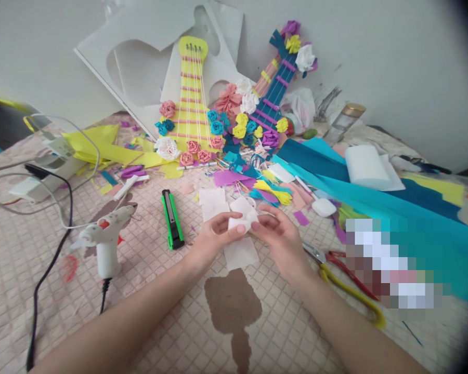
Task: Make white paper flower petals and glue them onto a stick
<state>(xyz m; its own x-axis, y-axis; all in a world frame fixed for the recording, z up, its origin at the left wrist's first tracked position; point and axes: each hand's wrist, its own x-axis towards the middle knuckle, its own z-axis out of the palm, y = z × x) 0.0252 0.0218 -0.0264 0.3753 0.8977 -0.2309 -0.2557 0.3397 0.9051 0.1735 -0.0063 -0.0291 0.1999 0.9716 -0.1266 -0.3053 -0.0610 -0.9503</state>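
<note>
Between my two hands is a small piece of white crepe paper point(238, 223), pinched at both sides. My left hand point(220, 228) is closed, thumb and fingertips pressed on its left part. Closed on its right part is my right hand point(275, 231), with thumb and index finger together. Flat white paper squares point(212, 201) lie just behind my hands, and another white square point(242, 253) lies under them on the table. A green box cutter point(172, 221) rests to the left of my left hand.
A white glue gun point(107, 239) and its cords stand at left. Pliers point(335, 265) lie at right, beside teal crepe paper point(374, 202) and a white paper roll point(366, 166). Behind, a yellow paper guitar point(194, 98) and a blue one point(275, 88) lean with paper flowers among scraps.
</note>
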